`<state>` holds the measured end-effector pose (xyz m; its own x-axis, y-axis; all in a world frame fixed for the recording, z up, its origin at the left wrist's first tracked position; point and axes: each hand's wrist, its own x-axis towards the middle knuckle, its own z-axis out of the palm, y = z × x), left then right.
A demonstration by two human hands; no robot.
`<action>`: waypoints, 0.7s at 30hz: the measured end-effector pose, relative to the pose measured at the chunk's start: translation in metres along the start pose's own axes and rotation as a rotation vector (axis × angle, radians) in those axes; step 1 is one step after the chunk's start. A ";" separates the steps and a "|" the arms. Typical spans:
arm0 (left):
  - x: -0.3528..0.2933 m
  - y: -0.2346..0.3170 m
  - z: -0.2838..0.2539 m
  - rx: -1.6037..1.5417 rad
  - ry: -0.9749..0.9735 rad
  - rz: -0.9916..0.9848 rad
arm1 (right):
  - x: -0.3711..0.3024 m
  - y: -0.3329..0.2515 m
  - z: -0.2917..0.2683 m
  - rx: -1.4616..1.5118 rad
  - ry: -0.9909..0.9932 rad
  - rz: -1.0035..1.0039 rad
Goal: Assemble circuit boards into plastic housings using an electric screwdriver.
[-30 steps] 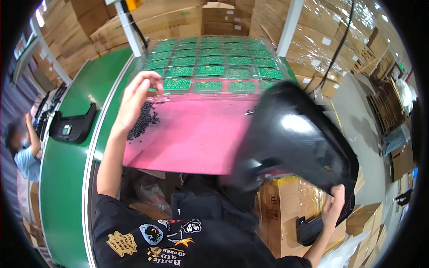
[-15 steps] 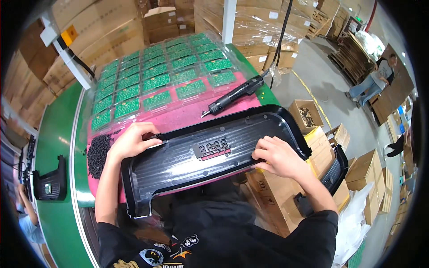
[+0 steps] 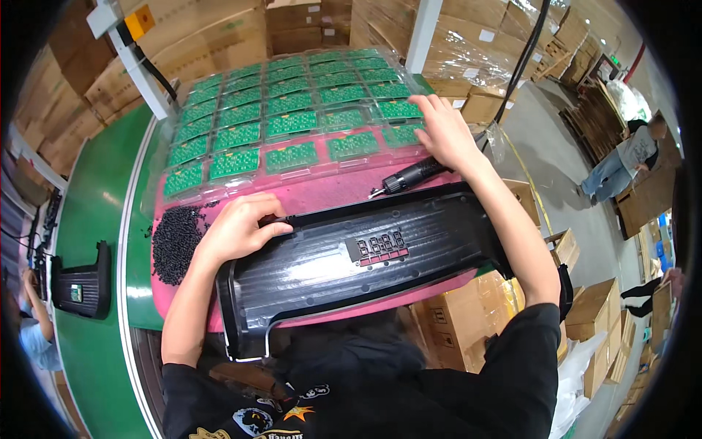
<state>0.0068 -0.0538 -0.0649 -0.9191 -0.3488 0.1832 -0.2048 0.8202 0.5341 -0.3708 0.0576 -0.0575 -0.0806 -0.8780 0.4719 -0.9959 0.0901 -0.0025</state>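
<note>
Black housing (image 3: 314, 282) is laid hollow side up across the pink mat (image 3: 333, 190), centre of frame, presumably so its inside and the slotted window (image 3: 380, 249) can be got at. Its upper left rim is pinched by the left hand (image 3: 245, 230), thumb inside, fingers curled over, likely to keep it steady. Right hand (image 3: 452, 139), upper right of centre: fingers parted, nothing seen gripped, held over the right end of the clear tray (image 3: 296, 175) by a green circuit board (image 3: 398, 110); contact cannot be told. Power screwdriver (image 3: 413, 176) lies beneath that wrist, small black parts (image 3: 175, 245) heaped at left, both probably placed for easy access.
</note>
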 end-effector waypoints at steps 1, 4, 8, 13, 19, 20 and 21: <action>0.000 -0.001 -0.001 0.003 -0.001 -0.005 | 0.011 0.007 0.012 0.006 0.001 -0.002; 0.002 -0.007 0.000 -0.053 0.019 0.063 | 0.032 0.033 0.042 -0.103 -0.194 0.019; 0.000 -0.013 -0.005 -0.037 -0.015 0.032 | 0.055 0.036 0.045 -0.076 -0.414 0.053; 0.001 -0.010 -0.010 0.016 -0.014 0.029 | 0.046 0.048 0.055 -0.086 -0.277 -0.057; -0.001 -0.013 -0.007 0.006 0.023 0.026 | 0.056 0.054 0.056 -0.041 -0.299 -0.088; -0.003 -0.011 -0.007 0.016 0.010 -0.004 | 0.055 0.051 0.053 -0.070 -0.203 -0.103; -0.002 -0.012 -0.008 0.013 0.004 0.000 | 0.054 0.048 0.050 -0.101 -0.106 -0.117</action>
<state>0.0140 -0.0659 -0.0651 -0.9179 -0.3506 0.1860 -0.2094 0.8259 0.5235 -0.4255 -0.0089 -0.0766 0.0264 -0.9294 0.3681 -0.9901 0.0264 0.1377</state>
